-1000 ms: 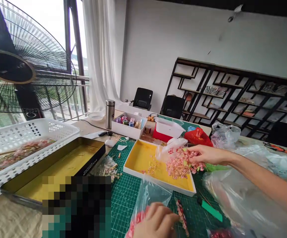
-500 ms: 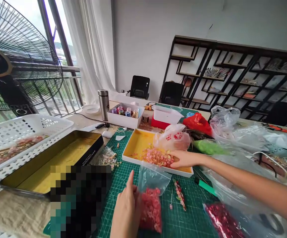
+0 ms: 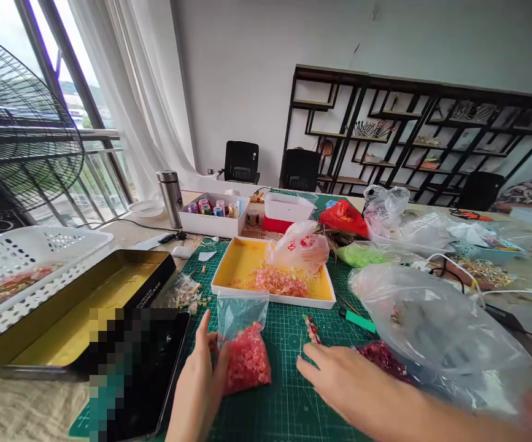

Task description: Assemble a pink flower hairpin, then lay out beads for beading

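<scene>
Across the tabletop (image 3: 127,240), a white perforated basket (image 3: 86,238) stands farthest left, then a black tray (image 3: 77,313). Rightward, the left hand (image 3: 199,374) curves at the left edge of a bag of pink pieces (image 3: 248,362) on the green mat (image 3: 288,393); whether its grip pinches, I cannot tell. The right hand (image 3: 334,374), grip loosely spread, reaches over the lower end of a beaded sprig (image 3: 312,329).

Holds the left hand (image 3: 196,371) upright at lower centre, with fingers (image 3: 202,331) raised and thumb (image 3: 222,362) spread away, above a wrist (image 3: 187,420) near the bottom edge. Slants the right forearm (image 3: 417,408) in from the lower right, with the right hand (image 3: 334,376) low and palm down, pointing leftward, and its foremost fingers slightly parted
</scene>
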Demonstrator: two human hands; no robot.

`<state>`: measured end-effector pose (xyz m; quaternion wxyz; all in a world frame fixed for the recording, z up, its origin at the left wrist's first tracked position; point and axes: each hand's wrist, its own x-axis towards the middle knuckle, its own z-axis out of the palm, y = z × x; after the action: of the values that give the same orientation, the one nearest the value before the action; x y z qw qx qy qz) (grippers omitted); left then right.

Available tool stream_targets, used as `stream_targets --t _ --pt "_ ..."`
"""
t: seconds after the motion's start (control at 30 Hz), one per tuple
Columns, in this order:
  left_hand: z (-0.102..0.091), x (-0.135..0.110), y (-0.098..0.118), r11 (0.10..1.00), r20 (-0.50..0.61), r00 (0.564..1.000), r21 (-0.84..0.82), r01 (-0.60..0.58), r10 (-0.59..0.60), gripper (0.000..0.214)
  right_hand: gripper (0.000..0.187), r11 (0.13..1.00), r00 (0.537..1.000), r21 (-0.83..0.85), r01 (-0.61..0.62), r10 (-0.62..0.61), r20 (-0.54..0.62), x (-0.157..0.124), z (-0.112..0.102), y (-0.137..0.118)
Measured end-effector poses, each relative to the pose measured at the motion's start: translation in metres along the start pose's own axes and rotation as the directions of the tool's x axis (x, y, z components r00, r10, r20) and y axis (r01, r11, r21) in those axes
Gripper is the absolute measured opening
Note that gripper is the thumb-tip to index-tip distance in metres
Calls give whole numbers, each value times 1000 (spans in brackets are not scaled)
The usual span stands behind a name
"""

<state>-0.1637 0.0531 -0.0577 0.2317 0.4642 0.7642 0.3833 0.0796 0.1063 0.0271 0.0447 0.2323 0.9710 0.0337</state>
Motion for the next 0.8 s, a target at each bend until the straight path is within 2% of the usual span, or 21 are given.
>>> stream_targets --t 0.03,0.13,0.27,0.4,0.5,0.67,0.73,0.8 --pt "1 -1 0 1000 -12 1000 3 -2 2 72 38 998 999 -40 -42 41 -14 2 15 -6" --pt "0 -2 0 999 -49 998 7 -42 43 74 41 993 994 -47 -111 111 -6 13 45 -13" --pt "-6 2 4 996 -24 1000 -88 -15 13 75 38 991 991 5 -136 136 9 20 55 -11" --pt "-5 13 4 933 18 999 -356 53 -50 80 30 980 981 72 -188 190 -29 13 50 -6" --pt "3 23 2 871 79 996 -484 79 -47 83 23 961 960 109 -253 263 -93 14 34 6" --pt "7 25 7 800 123 992 -593 90 -20 88 25 880 858 136 -456 475 -198 40 11 48" --pt "4 19 14 783 130 992 -616 80 1 82 25 859 840 163 -486 510 -186 48 10 61" --pt "0 10 22 757 158 987 -648 83 26 64 26 855 847 205 -476 508 -157 48 13 64"
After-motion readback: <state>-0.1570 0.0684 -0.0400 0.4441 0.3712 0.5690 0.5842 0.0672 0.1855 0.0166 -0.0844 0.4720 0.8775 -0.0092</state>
